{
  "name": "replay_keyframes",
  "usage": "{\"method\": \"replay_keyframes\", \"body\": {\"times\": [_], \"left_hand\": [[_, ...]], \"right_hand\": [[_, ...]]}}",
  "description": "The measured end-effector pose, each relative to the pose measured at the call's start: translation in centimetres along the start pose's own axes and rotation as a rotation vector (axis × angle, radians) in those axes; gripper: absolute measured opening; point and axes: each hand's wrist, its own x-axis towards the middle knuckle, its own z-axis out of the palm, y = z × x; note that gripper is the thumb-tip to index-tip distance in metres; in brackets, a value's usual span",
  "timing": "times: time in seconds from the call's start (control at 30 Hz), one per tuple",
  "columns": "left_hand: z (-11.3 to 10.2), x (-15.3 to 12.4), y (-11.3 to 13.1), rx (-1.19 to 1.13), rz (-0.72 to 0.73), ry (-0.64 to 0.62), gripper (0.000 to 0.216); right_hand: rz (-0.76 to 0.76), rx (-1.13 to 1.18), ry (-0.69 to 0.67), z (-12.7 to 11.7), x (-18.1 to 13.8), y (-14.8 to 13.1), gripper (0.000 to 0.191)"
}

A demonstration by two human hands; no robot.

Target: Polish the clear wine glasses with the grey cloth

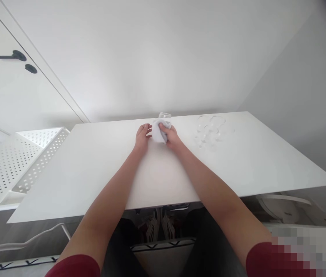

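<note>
A clear glass [164,116] stands near the far edge of the white table [99,169], its lower part wrapped in a white cloth [158,132]. My right hand [172,137] is closed on the cloth against the glass. My left hand [142,135] rests on the table at the left of the cloth, fingers curled and touching it. Whether the left fingers grip the glass is hidden by the cloth.
Several clear glasses [210,129] stand grouped on the table to the right. A white perforated shelf unit [21,157] stands at the left. A door with a dark handle [14,56] is at the far left. Shoes [159,227] lie under the table.
</note>
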Motion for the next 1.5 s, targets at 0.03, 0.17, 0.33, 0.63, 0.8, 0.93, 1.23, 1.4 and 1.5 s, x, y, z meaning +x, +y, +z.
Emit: {"method": "replay_keyframes", "body": {"times": [0.03,0.17,0.33,0.63,0.8,0.93,1.23,1.4,1.5], "left_hand": [[0.1,-0.1,0.2,-0.062,-0.019,-0.048,0.047],[0.5,-0.9,1.1,-0.2,-0.06,-0.236,0.062],[0.6,-1.4,1.6,-0.207,0.036,-0.264,0.051],[0.4,-1.1,1.9,-0.271,0.005,-0.088,0.042],[0.2,-0.8,2.0,-0.338,-0.031,-0.157,0.05],[-0.1,-0.7,1.9,-0.246,0.071,-0.018,0.04],[-0.3,-0.7,2.2,-0.365,-0.066,-0.145,0.057],[-0.4,-1.0,2.1,-0.273,0.009,-0.076,0.043],[-0.2,-1.5,2.3,-0.255,0.077,-0.076,0.045]], "right_hand": [[0.048,-0.031,-0.065,0.2,-0.3,0.1,0.044],[0.261,-0.109,-0.25,0.7,-1.3,0.3,0.046],[0.289,-0.255,-0.367,0.7,-1.6,0.5,0.043],[0.203,-0.396,-0.3,2.3,-2.1,0.3,0.028],[0.264,-0.324,-0.377,2.3,-2.6,-0.3,0.038],[-0.057,-0.745,-0.184,2.7,-1.9,1.1,0.026],[0.239,-0.256,-0.364,2.5,-2.4,0.4,0.045],[-0.128,-0.834,-0.165,2.9,-2.4,1.6,0.02],[-0.203,-1.046,-0.087,3.0,-2.5,2.1,0.011]]}}
